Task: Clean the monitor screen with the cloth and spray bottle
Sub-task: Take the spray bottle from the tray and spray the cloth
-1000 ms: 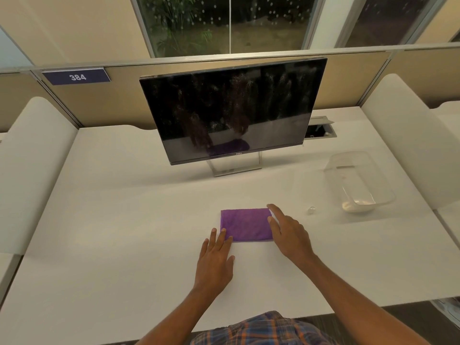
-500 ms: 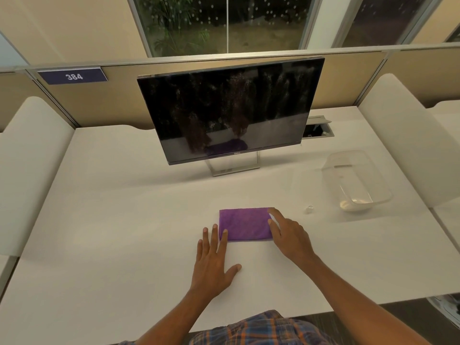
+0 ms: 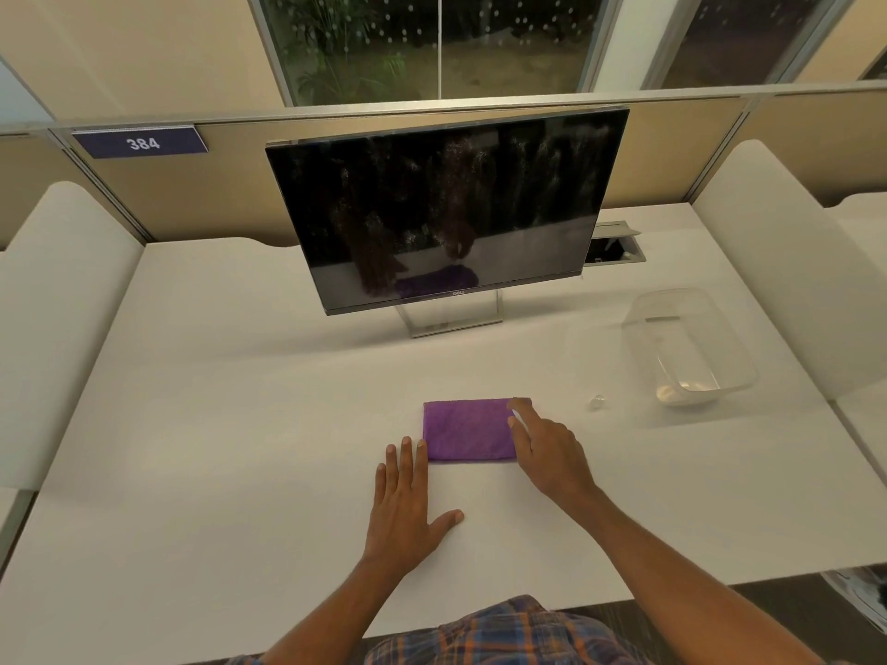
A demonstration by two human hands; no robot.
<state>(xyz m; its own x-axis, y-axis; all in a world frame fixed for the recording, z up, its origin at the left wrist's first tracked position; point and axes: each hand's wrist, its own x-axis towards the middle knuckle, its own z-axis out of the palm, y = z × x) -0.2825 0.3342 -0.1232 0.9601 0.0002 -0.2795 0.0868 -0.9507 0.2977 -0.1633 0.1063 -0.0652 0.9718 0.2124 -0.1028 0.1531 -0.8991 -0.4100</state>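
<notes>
A folded purple cloth (image 3: 468,429) lies flat on the white desk (image 3: 240,424), in front of a dark monitor (image 3: 446,204) whose screen shows speckles and streaks. My right hand (image 3: 547,448) rests at the cloth's right edge, its fingers straight and touching the cloth's far right corner. My left hand (image 3: 408,501) lies flat on the desk, fingers spread, just off the cloth's near left corner. No spray bottle is in view.
A clear plastic tub (image 3: 686,348) stands at the right, with a small clear cap-like piece (image 3: 596,402) beside it. An open cable hatch (image 3: 614,249) sits behind the monitor. White side panels (image 3: 787,261) flank the desk.
My left hand has slid back toward me, off the cloth's corner, and spread its fingers. My right hand stays at the cloth's right edge.
</notes>
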